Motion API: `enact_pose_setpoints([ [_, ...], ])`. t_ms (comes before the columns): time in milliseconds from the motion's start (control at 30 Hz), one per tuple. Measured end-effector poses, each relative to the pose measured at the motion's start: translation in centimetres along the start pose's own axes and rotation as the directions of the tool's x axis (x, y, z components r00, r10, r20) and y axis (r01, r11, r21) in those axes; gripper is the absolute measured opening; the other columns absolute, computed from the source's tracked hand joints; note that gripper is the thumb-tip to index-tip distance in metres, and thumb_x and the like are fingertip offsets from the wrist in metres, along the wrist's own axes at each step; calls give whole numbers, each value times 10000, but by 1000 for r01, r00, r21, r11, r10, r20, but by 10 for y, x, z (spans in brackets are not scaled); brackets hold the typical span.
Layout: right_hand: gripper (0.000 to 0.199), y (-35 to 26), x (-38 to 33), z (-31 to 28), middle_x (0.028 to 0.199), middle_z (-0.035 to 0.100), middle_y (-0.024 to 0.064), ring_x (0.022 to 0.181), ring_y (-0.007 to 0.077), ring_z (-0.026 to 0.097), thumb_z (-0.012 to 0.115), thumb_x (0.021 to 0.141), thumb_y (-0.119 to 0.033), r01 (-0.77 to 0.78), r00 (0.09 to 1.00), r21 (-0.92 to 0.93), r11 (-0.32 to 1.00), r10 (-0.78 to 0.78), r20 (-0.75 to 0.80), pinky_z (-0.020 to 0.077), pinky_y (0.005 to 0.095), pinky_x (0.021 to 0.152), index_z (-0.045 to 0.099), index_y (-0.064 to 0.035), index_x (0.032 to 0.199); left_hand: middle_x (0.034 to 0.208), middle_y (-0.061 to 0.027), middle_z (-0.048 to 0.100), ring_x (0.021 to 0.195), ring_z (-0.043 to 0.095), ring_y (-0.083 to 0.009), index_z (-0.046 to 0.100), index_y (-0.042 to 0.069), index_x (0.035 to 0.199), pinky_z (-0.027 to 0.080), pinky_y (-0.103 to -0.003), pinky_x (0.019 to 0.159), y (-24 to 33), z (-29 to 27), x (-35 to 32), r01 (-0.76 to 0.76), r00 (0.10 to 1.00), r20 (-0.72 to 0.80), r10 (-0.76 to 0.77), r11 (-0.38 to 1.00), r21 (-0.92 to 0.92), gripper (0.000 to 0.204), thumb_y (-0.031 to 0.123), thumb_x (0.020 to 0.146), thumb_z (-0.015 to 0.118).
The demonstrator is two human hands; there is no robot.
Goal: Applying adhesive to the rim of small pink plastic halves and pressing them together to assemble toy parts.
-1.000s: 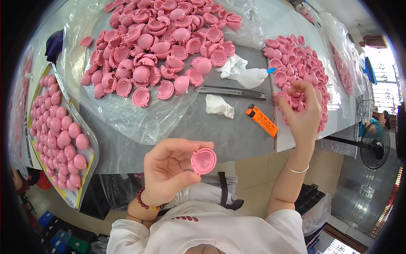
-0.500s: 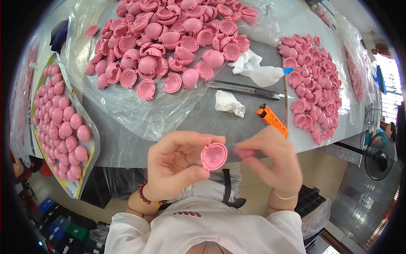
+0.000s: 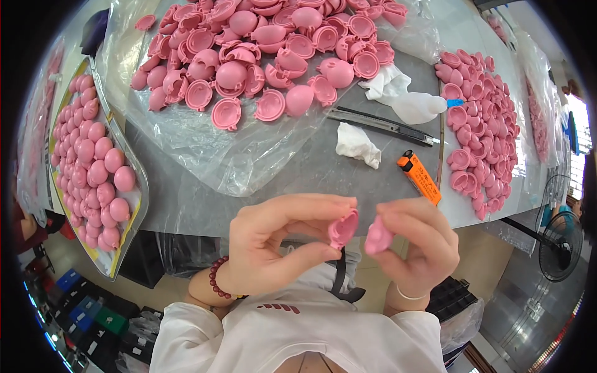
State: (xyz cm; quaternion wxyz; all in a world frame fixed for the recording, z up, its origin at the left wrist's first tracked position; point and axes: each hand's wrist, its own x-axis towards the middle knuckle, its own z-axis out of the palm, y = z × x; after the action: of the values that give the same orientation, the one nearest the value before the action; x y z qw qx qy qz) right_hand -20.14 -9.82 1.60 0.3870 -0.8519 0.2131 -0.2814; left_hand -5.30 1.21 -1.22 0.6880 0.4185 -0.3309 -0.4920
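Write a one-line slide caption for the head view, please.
Left hand and right hand each hold a pink half-shell above a grey table.

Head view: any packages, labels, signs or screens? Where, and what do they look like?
Clear plastic bag: spread flat mid-table under the pink shell pile.
Orange lighter: right of centre on the table, slim bar, black cap, small dark printed label.
White squeeze bottle: lying sideways, blue tip.
No signs or screens.

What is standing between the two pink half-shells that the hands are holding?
Nothing visible. The left hand pinches one pink half-shell, the right hand the other pink half-shell; only a narrow open gap separates them, in front of the table edge.
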Motion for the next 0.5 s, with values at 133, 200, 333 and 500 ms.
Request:
enact_pose_setpoints([
  [133,355,3,3,14,841,579,168,641,210,557,637,491,41,181,982,34,983,-179,-53,436,256,538,576,17,840,1020,-246,516,898,558,-254,517,-81,968,481,-310,752,-3,1,0,-70,997,33,66,985,159,344,-86,641,622],
  [200,370,4,2,15,832,578,162,642,207,556,645,486,43,184,982,46,982,-181,-54,435,253,540,576,14,848,1017,-241,519,897,559,-251,522,-80,966,484,-307,750,-3,1,0,-80,997,34,74,979,188,345,-90,637,623],
  [333,378,3,1,16,787,573,135,642,202,552,671,502,39,169,983,-19,985,-170,-62,433,244,540,575,1,866,1027,-234,521,894,562,-233,533,-74,966,479,-293,747,-3,2,-1,-58,998,38,51,974,219,359,-108,622,626],
  [500,359,4,-8,19,739,560,87,594,172,517,684,555,17,173,982,-40,984,-175,-69,411,244,499,569,-32,892,1021,-231,530,882,567,-238,540,-63,963,458,-299,749,-3,0,1,-126,991,62,114,962,242,419,-51,575,699],
])
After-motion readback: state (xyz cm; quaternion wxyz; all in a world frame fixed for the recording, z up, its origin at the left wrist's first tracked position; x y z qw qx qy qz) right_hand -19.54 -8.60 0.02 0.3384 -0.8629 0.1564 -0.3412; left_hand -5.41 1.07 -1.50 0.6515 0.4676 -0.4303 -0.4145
